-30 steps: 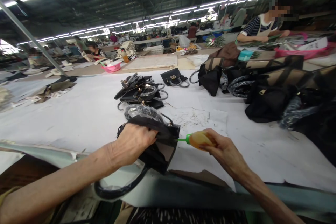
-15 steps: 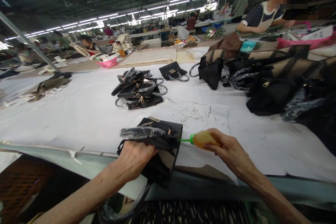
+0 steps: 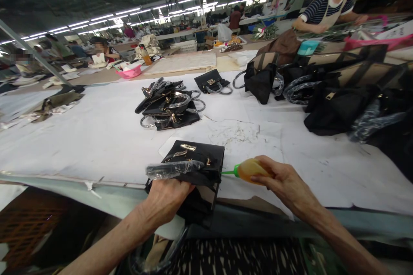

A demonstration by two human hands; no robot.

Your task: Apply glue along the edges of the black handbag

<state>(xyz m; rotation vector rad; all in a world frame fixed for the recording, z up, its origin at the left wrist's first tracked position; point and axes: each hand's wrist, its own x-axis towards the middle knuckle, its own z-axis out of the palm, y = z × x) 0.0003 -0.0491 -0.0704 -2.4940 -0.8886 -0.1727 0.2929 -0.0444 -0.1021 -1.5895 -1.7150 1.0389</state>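
A black handbag (image 3: 206,154) with gold fittings lies at the table's front edge, partly hanging over it. My left hand (image 3: 169,197) is closed on the bag's near part, just below a plastic-wrapped handle (image 3: 174,168); its fingertips are hidden in the black material. In my right hand (image 3: 280,176) is a squeeze bottle (image 3: 251,171) of amber liquid, gripped between thumb and fingers. Its thin green nozzle (image 3: 228,172) points left, and the tip is at the bag's right side edge; whether it touches I cannot tell.
Beyond the bag lies a pile of black handbags (image 3: 171,105), with a single black bag (image 3: 211,81) behind it. Larger black and tan bags (image 3: 342,99) crowd the right side. A pink basin (image 3: 129,72) stands at the far left. Across the table works a person in a striped top (image 3: 318,10).
The view has shifted slightly. The bag's top flap lies flatter and shows more of its gold fittings. Both hands keep their holds, with the nozzle still at the bag's edge.
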